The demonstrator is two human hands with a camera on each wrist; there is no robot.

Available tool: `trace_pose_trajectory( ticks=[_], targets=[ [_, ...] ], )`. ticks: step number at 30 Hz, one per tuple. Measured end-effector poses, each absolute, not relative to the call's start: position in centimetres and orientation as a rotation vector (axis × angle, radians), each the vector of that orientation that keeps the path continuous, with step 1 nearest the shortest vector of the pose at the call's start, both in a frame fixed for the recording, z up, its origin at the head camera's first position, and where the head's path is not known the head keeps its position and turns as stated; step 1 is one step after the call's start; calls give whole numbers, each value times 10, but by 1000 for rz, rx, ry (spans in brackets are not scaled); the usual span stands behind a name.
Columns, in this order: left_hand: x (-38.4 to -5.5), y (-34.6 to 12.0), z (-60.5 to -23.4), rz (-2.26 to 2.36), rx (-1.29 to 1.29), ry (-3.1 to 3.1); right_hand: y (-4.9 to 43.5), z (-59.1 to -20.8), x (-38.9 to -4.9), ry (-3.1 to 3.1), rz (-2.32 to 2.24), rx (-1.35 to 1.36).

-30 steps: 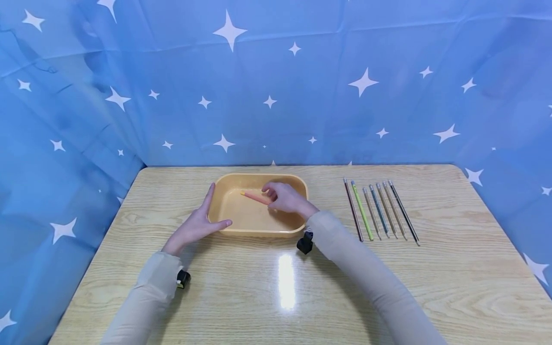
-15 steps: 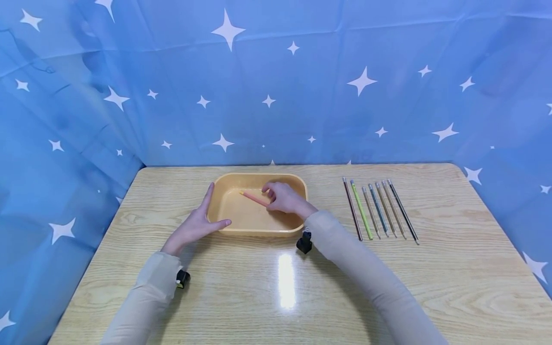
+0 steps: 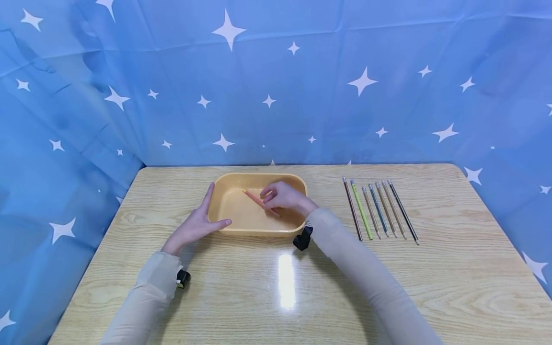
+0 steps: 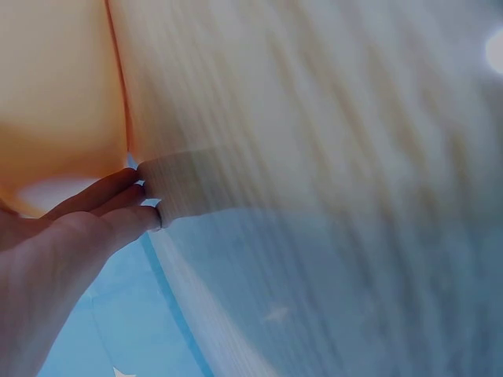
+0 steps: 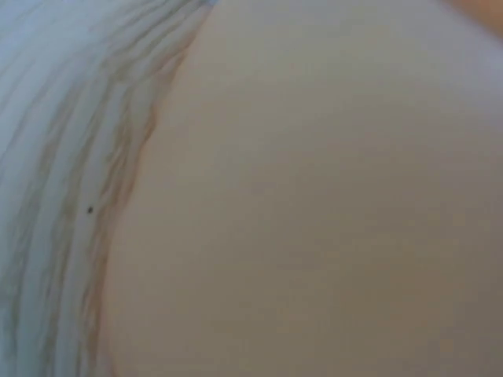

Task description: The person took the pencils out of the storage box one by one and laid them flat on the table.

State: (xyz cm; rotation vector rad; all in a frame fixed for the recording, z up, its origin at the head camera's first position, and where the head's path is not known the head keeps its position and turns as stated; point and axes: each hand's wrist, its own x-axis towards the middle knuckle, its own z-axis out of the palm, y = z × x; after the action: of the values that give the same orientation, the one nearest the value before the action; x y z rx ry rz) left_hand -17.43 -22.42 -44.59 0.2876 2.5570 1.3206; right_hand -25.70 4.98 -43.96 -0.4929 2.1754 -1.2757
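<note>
A shallow orange-yellow tray (image 3: 228, 230) sits near the back of the table. Along its left side my left hand (image 3: 197, 225) is spread, fingers straight against the outer wall and thumb at the front rim. The left wrist view shows the fingertips of that hand (image 4: 78, 236) beside the tray wall (image 4: 59, 86). Inside the tray, my right hand (image 3: 282, 196) pinches a salmon-orange pencil (image 3: 253, 197) between curled fingers and thumb. Its yellow end points to the back left, and its other end shows below the fingers. The right wrist view is mostly filled by the blurred tray (image 5: 299, 196).
Several pencils lie in a row right of the tray, roughly parallel, among them a green pencil (image 3: 361, 209), a blue pencil (image 3: 378, 209) and a black pencil (image 3: 403, 211). The wooden table (image 3: 241, 292) meets a blue star-patterned curtain (image 3: 276, 72) behind and at both sides.
The pencil in my right hand has turned, so its lower end now shows past the fingers. The right wrist has shifted slightly. My left hand and the tray stay in place.
</note>
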Motion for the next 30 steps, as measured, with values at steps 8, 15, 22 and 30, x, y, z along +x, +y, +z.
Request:
trace_pose_trajectory(
  ticks=[8,15,22,30],
  targets=[
    [-174,-224,-445,1317,284,2558,50,-436,-257,2076,-1272,-451],
    [-174,-224,-446,1308,275,2569,52,-433,-256,1937,-1419,-443],
    [-175,-224,-446,1305,285,2570,57,-425,-257,1970,-1457,-496],
    [-175,-224,-446,1303,292,2565,69,-413,-251,2029,-1470,-554]
  ],
)
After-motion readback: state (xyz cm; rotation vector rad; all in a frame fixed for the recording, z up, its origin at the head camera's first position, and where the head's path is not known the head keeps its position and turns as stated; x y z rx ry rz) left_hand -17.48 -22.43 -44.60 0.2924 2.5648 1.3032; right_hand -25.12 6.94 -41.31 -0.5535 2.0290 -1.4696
